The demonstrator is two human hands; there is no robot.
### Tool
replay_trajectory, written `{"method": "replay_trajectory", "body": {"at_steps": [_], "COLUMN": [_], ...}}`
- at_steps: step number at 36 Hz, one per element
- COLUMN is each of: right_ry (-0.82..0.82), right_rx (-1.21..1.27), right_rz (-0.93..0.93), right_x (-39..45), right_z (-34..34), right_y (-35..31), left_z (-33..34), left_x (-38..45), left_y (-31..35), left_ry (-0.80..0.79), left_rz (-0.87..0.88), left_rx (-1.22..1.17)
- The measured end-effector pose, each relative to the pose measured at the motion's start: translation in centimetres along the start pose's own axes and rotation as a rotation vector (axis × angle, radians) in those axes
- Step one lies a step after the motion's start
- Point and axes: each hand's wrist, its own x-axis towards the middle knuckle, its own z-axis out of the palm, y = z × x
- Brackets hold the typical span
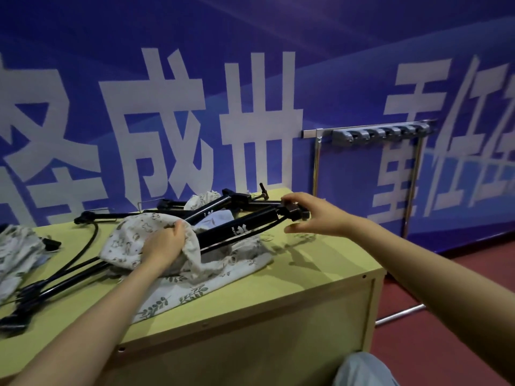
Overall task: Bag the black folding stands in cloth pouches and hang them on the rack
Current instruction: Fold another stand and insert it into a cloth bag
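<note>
Head camera, looking down over the yellow-green cabinet [278,288]: I am watching one black folding stand [239,227] going into a cloth pouch [131,238], with its long axis running from lower left up to upper right across the cabinet top. Its lower end is sitting inside the pouch mouth, while its upper end is sticking out towards the right hand [315,215], so the stand lies between the two hands, one at each end.

My reading is that the coming move is a push along that axis, down and left into the cloth. The left hand [164,246] is gripping the pouch's rim, fingers curled over the fabric and bunching it, holding the mouth open around the tubes. The right hand is reaching forward with the arm nearly straight, fingers and thumb spread wide around the stand's head; whether they are actually touching it I cannot tell.

Other stands [64,271] and another pouch [16,252] are lying to the left. The rack [373,132] is standing well apart, beyond the cabinet's far right corner, against the blue wall [278,37].
</note>
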Motion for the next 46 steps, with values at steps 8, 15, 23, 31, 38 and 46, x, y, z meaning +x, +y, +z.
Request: {"method": "replay_trajectory", "body": {"at_steps": [8,15,23,31,38,46], "right_ry": [0.060,0.212,0.434,0.519,0.470,0.573], "right_rx": [-0.182,-0.323,-0.322,-0.489,-0.523,-0.429], "right_rz": [-0.144,-0.251,-0.269,-0.249,-0.268,-0.242], "right_x": [1.4,1.8,1.2,2.0,2.7,3.6], "right_z": [-0.9,0.1,-0.9,-1.4,0.8,0.6], "right_y": [-0.3,-2.6,-5.1,-6.6,-7.9,-8.9], "left_z": [-1.6,-4.7,-8.0,-11.4,-11.7,-11.6], "left_x": [-1.1,-1.6,-1.1,-2.4,-3.8,-3.4], "left_y": [0.8,2.5,5.0,9.2,14.2,12.3], "left_ry": [-0.094,-0.214,0.214,0.262,0.033,-0.072], "left_rz": [0.022,0.104,0.087,0.210,0.149,0.048], "left_rx": [-0.149,-0.514,-0.549,-0.637,-1.087,-1.169]}}
